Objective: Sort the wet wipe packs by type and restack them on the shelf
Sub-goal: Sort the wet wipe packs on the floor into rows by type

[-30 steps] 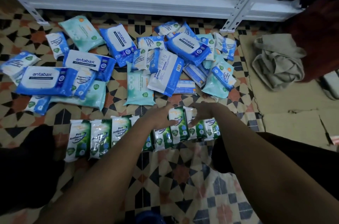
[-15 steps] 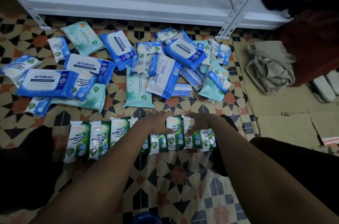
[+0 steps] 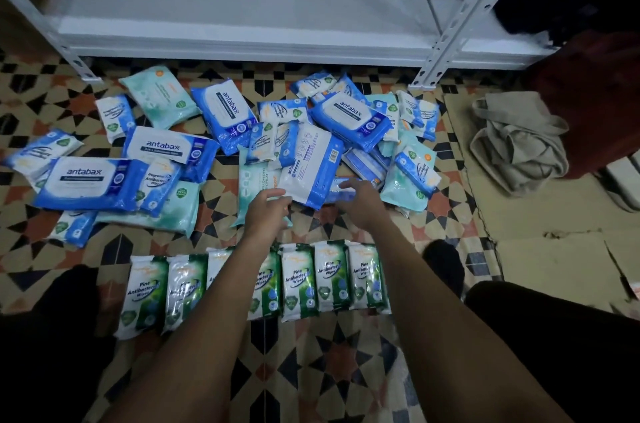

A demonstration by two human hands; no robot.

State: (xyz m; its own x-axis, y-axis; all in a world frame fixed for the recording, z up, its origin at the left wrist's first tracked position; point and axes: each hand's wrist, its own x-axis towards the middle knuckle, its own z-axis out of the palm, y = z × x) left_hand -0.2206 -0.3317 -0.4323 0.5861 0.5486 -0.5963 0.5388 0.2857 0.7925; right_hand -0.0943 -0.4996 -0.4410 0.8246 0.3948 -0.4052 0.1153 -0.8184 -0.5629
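Patterned floor (image 3: 346, 370) holds scattered blue packs (image 3: 207, 145); beige cloth (image 3: 516, 145) lies right; both hands' grip loose, fingers apart.

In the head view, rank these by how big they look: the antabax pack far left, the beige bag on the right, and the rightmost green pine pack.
1. beige bag
2. antabax pack, not much smaller
3. green pine pack, though it lies nearer the camera
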